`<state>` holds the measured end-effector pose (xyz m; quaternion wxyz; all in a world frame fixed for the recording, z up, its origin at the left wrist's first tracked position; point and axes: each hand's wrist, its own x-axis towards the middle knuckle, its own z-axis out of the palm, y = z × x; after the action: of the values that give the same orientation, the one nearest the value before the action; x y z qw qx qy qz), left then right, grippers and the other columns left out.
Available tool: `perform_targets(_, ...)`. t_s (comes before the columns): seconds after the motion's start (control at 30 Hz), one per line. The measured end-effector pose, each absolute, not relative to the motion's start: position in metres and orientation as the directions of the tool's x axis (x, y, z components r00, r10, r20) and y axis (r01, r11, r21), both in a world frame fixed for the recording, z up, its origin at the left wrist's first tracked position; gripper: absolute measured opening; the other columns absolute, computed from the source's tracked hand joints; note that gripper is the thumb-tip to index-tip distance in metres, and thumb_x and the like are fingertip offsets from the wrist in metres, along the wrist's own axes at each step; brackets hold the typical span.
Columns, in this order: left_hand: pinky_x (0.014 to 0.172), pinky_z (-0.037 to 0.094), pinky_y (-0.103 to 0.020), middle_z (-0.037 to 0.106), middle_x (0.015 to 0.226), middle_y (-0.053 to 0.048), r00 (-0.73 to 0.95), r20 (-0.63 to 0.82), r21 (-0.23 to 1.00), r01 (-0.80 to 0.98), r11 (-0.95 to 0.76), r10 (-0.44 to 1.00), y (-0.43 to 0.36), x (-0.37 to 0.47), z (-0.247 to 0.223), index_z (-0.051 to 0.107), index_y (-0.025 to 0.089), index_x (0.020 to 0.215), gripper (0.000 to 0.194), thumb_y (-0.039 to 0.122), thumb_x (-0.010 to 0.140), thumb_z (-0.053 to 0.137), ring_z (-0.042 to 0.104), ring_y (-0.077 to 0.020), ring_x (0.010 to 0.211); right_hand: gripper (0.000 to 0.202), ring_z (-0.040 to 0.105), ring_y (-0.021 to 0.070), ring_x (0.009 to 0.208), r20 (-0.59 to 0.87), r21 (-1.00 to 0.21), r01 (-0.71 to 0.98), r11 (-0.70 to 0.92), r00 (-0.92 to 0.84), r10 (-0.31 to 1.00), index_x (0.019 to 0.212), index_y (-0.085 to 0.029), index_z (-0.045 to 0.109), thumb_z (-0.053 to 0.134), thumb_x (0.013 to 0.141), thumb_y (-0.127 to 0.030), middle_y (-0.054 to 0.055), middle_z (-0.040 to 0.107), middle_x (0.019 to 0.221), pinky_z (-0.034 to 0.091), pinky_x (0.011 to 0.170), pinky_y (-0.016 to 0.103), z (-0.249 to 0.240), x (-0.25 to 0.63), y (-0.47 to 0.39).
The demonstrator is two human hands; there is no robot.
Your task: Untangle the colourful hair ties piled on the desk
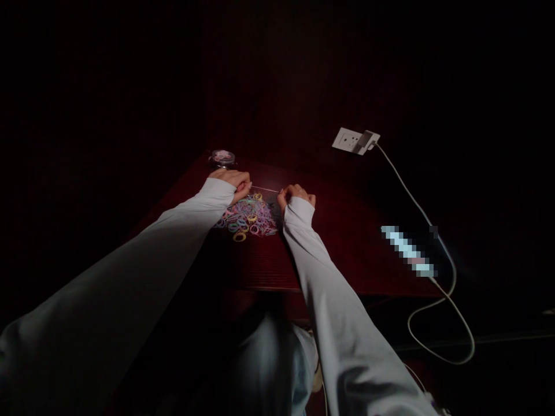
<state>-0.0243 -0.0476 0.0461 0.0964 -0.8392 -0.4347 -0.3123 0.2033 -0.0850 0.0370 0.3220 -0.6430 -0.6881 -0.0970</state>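
A thin pale strand runs taut between my two hands, just above the table. At its left end, my left hand is closed, pinching the strand with thumb and fingers. My right hand is closed too and grips the other end. Under and in front of them lies a loose pile of small hair ties, in pink, purple, blue, green and yellow. One yellow hair tie rests at the pile's near edge. Whether the strand is itself a stretched hair tie, I cannot tell.
A round clear container with pinkish contents stands behind my left hand on the dark red table. At right are a wall socket with a charger, a white cable, and a blurred-out bright device near the table edge.
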Motion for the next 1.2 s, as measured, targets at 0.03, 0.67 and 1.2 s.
perform_targets(0.03,0.079,0.045,-0.033,0.071,0.077,-0.002,0.424,0.605,0.11,0.793,-0.599,0.674,-0.048,-0.025,0.047,0.061,0.022,0.081,0.014,0.025,0.094,0.057,0.066,-0.0193,0.078,0.021,0.063,0.0245,0.103,0.577,-0.273,0.95,0.154,0.034,0.816,0.092,-0.022,0.067,0.051,0.104,-0.03,0.006,0.073,0.102,0.034,0.096,0.039,0.036,0.205,-0.084)
perform_targets(0.67,0.075,0.045,-0.032,0.072,0.086,-0.004,0.628,0.559,0.191,0.538,-0.821,0.542,-0.041,-0.023,0.039,0.071,0.022,0.095,0.032,0.044,0.105,0.05,0.064,-0.0198,0.079,0.044,0.062,0.027,0.111,0.61,-0.143,0.902,0.407,-0.244,0.754,0.113,-0.027,0.079,0.041,0.114,-0.05,0.011,0.07,0.115,0.046,0.099,0.043,0.038,0.243,-0.084)
perform_targets(1.2,0.084,0.047,-0.035,0.077,0.096,-0.006,0.641,0.532,0.161,0.565,-0.809,0.553,-0.036,-0.026,0.033,0.072,0.023,0.099,0.034,0.045,0.105,0.047,0.068,-0.0227,0.093,0.041,0.053,0.0312,0.113,0.497,-0.187,0.97,0.155,-0.043,0.867,0.107,-0.033,0.089,0.058,0.106,-0.058,0.01,0.066,0.121,0.04,0.099,0.048,0.027,0.315,-0.081)
